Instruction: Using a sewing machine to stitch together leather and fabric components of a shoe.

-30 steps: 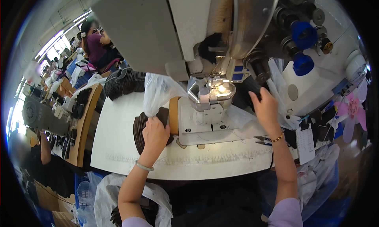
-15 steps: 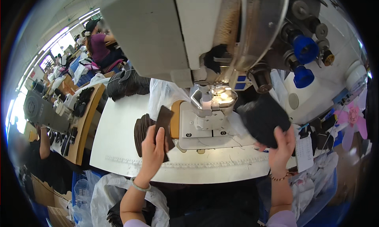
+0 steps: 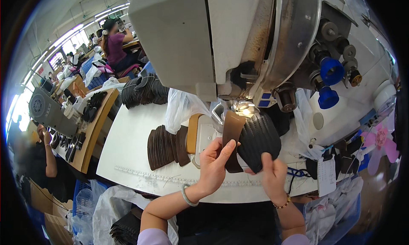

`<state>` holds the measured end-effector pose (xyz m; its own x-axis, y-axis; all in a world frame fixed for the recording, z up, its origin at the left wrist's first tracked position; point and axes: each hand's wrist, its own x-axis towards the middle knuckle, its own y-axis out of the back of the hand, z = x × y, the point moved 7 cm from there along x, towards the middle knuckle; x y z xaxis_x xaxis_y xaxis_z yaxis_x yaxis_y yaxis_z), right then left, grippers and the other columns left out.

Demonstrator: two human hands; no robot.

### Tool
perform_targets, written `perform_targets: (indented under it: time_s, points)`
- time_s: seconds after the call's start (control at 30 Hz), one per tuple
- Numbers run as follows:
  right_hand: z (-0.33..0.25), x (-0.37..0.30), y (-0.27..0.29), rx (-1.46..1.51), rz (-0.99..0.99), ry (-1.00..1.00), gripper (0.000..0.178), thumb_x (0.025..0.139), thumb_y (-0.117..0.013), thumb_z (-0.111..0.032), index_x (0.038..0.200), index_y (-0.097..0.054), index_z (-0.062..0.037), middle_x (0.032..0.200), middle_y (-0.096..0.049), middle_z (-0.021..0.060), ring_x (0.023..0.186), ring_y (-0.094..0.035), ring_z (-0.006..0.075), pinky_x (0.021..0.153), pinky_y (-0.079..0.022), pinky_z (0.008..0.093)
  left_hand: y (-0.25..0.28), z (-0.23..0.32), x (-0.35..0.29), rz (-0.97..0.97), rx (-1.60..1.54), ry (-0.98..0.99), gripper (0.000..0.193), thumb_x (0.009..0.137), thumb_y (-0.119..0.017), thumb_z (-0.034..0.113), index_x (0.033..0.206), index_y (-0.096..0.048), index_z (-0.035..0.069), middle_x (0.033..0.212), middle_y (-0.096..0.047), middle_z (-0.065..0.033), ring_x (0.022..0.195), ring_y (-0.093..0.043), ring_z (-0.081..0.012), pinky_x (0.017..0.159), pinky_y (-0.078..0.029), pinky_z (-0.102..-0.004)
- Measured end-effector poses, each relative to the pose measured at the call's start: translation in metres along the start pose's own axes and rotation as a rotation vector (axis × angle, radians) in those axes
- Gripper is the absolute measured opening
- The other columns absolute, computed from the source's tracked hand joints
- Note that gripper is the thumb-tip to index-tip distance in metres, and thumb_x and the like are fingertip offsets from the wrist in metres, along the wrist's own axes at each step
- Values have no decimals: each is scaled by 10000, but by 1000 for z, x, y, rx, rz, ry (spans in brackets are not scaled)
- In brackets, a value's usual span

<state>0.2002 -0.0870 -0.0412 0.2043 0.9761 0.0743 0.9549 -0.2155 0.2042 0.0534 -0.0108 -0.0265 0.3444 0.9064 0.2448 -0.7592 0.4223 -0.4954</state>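
My left hand (image 3: pixel 213 166) grips a dark brown leather strip (image 3: pixel 232 136), held upright over the table's front part. Beside it my right hand (image 3: pixel 272 172) holds a black ribbed, rounded shoe-upper piece (image 3: pixel 260 138). The strip's edge lies against the black piece. Both are raised just in front of the lit needle area (image 3: pixel 243 108) of a large white sewing machine (image 3: pixel 204 36). A fanned stack of brown leather strips (image 3: pixel 164 145) lies on the white table (image 3: pixel 128 151) left of my left hand.
A clear plastic bag (image 3: pixel 181 108) lies behind the stack. More dark pieces (image 3: pixel 142 91) are piled at the table's far left corner. Blue knobs (image 3: pixel 330 81) stick out on the machine's right. Other people work at benches far left. Bags with dark pieces sit below the table edge.
My left hand lifted a brown strip from the stack and moved right. My right hand picked up the black ribbed piece and brought it left until both pieces met.
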Motion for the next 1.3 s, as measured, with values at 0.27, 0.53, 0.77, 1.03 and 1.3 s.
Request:
perform_targets:
  time_s: [0.27,0.53,0.77,1.03,1.3]
  points:
    - [-95,-9,-5,-1111,206,942,332,821,-590,-43,1143,-660,-80,1218,-602,138,1191,-570,296,978,-481,405,6,5,-5,69,54,21,197,986,-585,142,1021,-647,-41,953,-656,-12,838,-554,-31,739,-441,-189]
    - [-102,20,-7,-888,51,1268,321,824,-592,-113,1133,-665,-67,1197,-630,125,1116,-615,286,961,-515,373,26,52,-8,218,355,-408,181,923,-560,-9,1051,-671,-72,950,-570,-43,832,-495,-86,732,-380,-225]
    - [-103,49,58,-1086,257,933,326,758,-614,-31,1081,-665,-28,1124,-662,129,1050,-648,279,822,-539,375,17,66,23,42,461,-259,341,926,-567,-31,1267,-590,-24,1040,-500,-19,807,-453,-32,660,-410,-158]
    - [-107,11,9,-1015,245,1411,251,787,-662,-65,1037,-678,-50,1083,-682,81,1035,-664,249,883,-553,348,17,76,31,-289,879,-399,550,787,-615,-67,1326,-577,39,1036,-503,-52,814,-520,-126,680,-476,-261]
    - [-90,31,2,-864,162,1372,200,766,-700,-87,965,-678,-102,1099,-666,64,1048,-646,229,882,-547,346,-1,88,11,-295,1443,-1119,580,651,-659,-24,1222,-672,77,930,-516,-73,788,-568,-197,687,-524,-305]
